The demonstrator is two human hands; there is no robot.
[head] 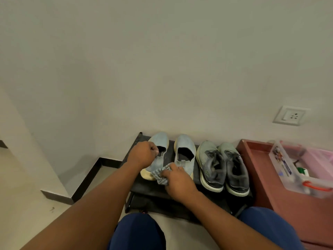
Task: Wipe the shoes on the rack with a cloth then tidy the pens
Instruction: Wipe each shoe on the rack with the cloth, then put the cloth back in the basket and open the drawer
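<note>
At lower centre, a pale blue slip-on shoe (158, 159) is gripped by the left hand (144, 155) while a striped grey cloth (160, 175) is pinched against its heel by the right hand (177, 179).

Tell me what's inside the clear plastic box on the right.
The clear plastic box holds small blurred items: something green and white, an orange-red piece, a printed card against its wall. Pens can't be made out; its bottom is hidden.

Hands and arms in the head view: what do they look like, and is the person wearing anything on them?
Both arms are bare from the frame's edge to the wrist: no sleeves show. The left hand and right hand wear no gloves, and no watch, ring or bracelet is visible. Below, the knees are covered in dark blue fabric.
</note>
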